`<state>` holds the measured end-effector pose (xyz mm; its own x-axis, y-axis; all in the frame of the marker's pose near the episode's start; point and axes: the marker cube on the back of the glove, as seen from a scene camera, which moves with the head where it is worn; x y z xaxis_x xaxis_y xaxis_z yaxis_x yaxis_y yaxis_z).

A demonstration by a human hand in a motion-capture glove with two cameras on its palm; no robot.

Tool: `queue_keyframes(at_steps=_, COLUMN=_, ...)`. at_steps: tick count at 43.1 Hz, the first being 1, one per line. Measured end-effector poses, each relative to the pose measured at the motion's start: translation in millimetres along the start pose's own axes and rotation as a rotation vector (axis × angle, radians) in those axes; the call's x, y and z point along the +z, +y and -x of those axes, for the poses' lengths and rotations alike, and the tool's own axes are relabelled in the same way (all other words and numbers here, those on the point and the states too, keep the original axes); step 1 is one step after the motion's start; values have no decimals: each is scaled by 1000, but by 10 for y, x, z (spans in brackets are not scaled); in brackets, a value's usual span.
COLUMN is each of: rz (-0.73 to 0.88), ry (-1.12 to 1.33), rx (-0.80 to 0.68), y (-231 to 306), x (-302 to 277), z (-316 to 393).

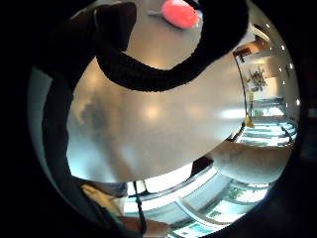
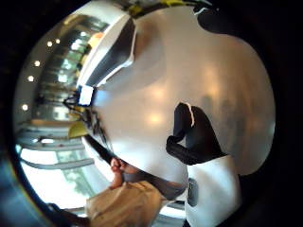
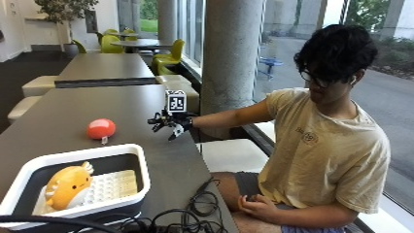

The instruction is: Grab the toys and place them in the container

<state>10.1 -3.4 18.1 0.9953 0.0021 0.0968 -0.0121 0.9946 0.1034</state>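
Observation:
A red round toy (image 3: 101,128) lies on the dark table (image 3: 77,104), left of my gloved right hand (image 3: 168,124). The hand hovers just above the table with fingers spread toward the toy and holds nothing. In the little finger side palm view the red toy (image 1: 180,13) lies on the table beyond a curved black finger (image 1: 148,69). The thumb side palm view shows a bent gloved finger (image 2: 191,135) over bare table. A white-rimmed dark container (image 3: 77,160) stands at the table's near end, holding a yellow plush toy (image 3: 66,186) and a white block (image 3: 113,188).
Cables (image 3: 187,213) lie on the table's near corner beside the container. The table's right edge (image 3: 194,160) runs close under the hand, with a bench (image 3: 232,153) beyond it. A concrete pillar (image 3: 232,53) stands behind the hand. The person's bare hand (image 3: 255,204) rests in their lap.

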Motion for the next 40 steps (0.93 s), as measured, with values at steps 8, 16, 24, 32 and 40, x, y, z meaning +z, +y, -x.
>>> queue_keyframes(at_steps=8, rz=-6, ry=70, rx=5, y=21, x=-82, z=-106)
queue_keyframes(at_steps=16, rz=6, ry=29, rx=8, y=39, x=-31, z=-103)
queue_keyframes(at_steps=24, rz=4, ry=46, rx=-26, y=-22, x=-54, z=-51)
queue_keyframes(at_steps=32, rz=-2, ry=-108, rx=119, y=-7, x=-49, z=154)
queue_keyframes(at_steps=40, rz=-17, ry=46, rx=-12, y=-38, x=-105, z=-35)
